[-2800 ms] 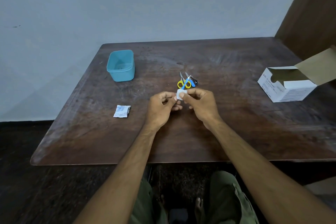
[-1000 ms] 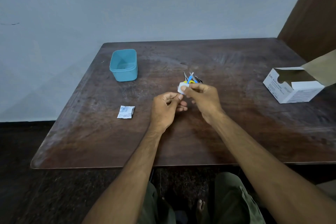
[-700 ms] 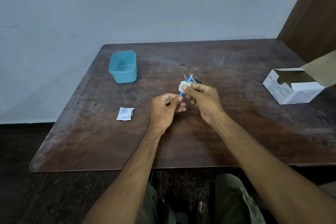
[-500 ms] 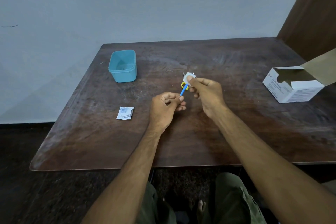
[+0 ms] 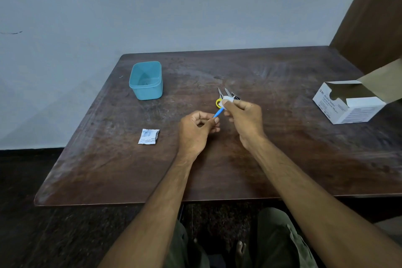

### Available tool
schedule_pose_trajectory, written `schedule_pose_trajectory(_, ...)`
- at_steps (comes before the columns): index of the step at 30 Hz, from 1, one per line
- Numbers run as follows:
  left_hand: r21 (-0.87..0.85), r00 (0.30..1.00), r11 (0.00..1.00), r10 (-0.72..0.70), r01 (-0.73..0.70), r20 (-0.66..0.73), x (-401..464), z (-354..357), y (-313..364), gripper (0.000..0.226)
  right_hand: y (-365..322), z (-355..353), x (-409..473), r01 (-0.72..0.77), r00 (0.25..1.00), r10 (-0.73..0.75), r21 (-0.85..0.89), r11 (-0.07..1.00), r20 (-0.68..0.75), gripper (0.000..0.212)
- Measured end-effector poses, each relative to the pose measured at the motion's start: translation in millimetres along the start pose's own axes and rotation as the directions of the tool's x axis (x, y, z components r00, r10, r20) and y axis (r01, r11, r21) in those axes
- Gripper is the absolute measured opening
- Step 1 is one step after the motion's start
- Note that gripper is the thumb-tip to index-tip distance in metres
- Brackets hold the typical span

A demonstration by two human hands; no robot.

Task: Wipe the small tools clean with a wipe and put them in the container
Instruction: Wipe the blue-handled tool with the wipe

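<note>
My right grip (image 5: 243, 115) covers most of the wipe (image 5: 227, 100) & the blue tool's (image 5: 218, 113) upper end; the lower end is lost in my left grip (image 5: 196, 128). Scissors (image 5: 219, 99) half hidden behind the wipe. Box (image 5: 350, 102) flap cut off at frame's right edge; its print too small to read. Sachet (image 5: 148, 136) text unreadable.

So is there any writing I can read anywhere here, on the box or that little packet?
"BD" on the side of the white cardboard box, by a round logo.
"Alcohol Swabs" beside it on the same side, only just legible.
Finer print and a barcode-like patch on the box: too small to read.
Print on the torn white sachet on the table: blurred, unreadable.
</note>
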State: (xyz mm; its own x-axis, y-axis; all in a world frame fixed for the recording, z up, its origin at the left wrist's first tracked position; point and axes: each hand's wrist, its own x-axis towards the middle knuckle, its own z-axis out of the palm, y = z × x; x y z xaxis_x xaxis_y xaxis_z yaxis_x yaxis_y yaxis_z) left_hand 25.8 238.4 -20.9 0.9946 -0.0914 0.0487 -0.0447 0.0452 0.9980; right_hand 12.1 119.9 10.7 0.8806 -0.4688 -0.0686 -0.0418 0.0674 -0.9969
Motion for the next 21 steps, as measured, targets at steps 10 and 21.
schedule_pose_trajectory(10,0.060,1.000,0.998,0.026,-0.025,-0.013,-0.1,0.9,-1.5,0.002,0.0,-3.6,4.2,-0.038,0.999,0.037,0.093,0.995,0.021,0.010)
schedule_pose_trajectory(21,0.098,1.000,0.995,0.013,-0.014,0.011,0.4,2.3,-1.9,0.009,7.3,-6.2,6.2,-0.015,0.997,0.008,0.103,0.995,0.071,0.005)
